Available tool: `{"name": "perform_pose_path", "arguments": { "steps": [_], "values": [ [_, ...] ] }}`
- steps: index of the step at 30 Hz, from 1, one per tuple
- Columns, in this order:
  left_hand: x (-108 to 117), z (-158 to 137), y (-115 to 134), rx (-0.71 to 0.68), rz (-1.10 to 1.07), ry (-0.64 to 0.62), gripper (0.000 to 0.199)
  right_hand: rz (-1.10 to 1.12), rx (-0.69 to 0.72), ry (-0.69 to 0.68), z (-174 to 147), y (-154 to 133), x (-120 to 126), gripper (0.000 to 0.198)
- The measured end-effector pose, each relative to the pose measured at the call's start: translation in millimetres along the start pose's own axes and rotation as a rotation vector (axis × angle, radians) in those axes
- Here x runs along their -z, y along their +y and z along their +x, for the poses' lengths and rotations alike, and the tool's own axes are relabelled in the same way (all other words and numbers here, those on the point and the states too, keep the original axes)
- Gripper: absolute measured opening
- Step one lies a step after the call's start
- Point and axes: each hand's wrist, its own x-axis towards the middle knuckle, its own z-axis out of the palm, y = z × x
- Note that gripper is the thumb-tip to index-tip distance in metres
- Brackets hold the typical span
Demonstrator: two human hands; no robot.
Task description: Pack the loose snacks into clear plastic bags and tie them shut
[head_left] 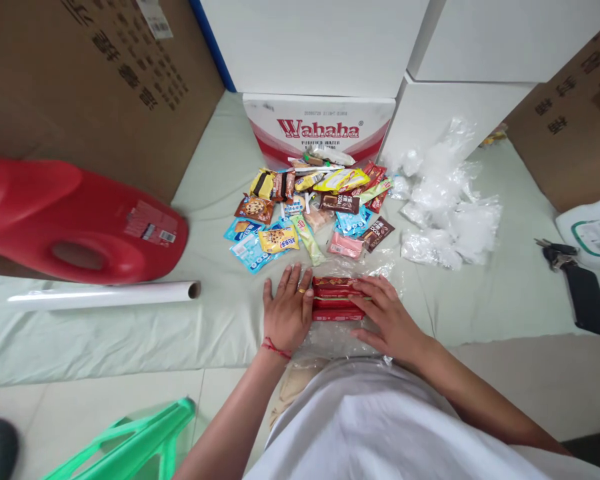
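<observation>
Several red snack packets (336, 308) lie side by side on a sheet of clear plastic film (327, 341) at the near edge of the cloth-covered surface. My left hand (287, 307) rests flat at their left end, fingers stretched forward and thumb against the packets. At the right end, my right hand (387, 313) has its fingers spread, with some fingertips over the packets and the thumb on the film. Just beyond my hands is a pile of mixed wrapped snacks, including a yellow packet (279, 239), a pink packet (346, 245) and a brown packet (377, 233).
Crumpled clear plastic (440, 213) sits right of the snacks. Behind stands a Wahaha box (320, 127). A red jug (80, 227) and a white film roll (105, 295) are left. Keys (555, 253), a black phone-like object (587, 297) and a white bottle (595, 230) are right.
</observation>
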Motion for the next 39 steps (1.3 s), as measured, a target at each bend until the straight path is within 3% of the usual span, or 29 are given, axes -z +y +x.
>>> {"name": "perform_pose_path", "arguments": {
  "steps": [3,7,9,12,15,18,22,26,29,32,36,38,39],
  "values": [
    [-1,0,-2,-0.005,-0.035,0.014,0.055,0.109,0.082,-0.131,-27,-5,20,0.071],
    [0,1,-9,0.018,-0.146,0.030,0.055,0.046,0.115,-0.376,-57,-5,32,0.070],
    [2,2,-15,0.023,-0.210,0.017,0.055,0.008,0.093,-0.345,-64,-1,29,0.055],
    [11,4,-30,-0.011,-0.280,-0.022,0.052,0.053,0.099,-0.178,-63,7,22,0.026],
    [23,4,-48,-0.113,-0.299,-0.083,0.047,0.218,0.062,-0.037,-49,10,21,0.016],
    [34,5,-66,-0.220,-0.279,-0.162,0.047,0.385,-0.108,0.069,-30,12,24,0.017],
    [48,2,-80,-0.317,-0.238,-0.259,0.058,0.530,-0.461,0.118,-8,20,23,0.027],
    [62,-20,-81,-0.348,-0.233,-0.242,0.069,0.557,-0.710,0.128,5,27,13,0.035],
    [57,-41,-70,-0.344,-0.251,-0.164,0.077,0.514,-0.755,0.110,10,27,6,0.036],
    [38,-48,-57,-0.257,-0.255,0.005,0.080,0.457,-0.771,0.090,10,27,3,0.037],
    [23,-33,-44,0.151,-0.186,0.378,0.046,0.324,-0.773,0.089,5,34,7,0.036],
    [29,-28,-37,0.240,-0.113,0.580,0.042,0.205,-0.724,0.139,7,39,13,0.037],
    [34,-28,-32,0.217,-0.080,0.667,0.041,0.148,-0.678,0.180,10,40,17,0.036]
  ]
}}
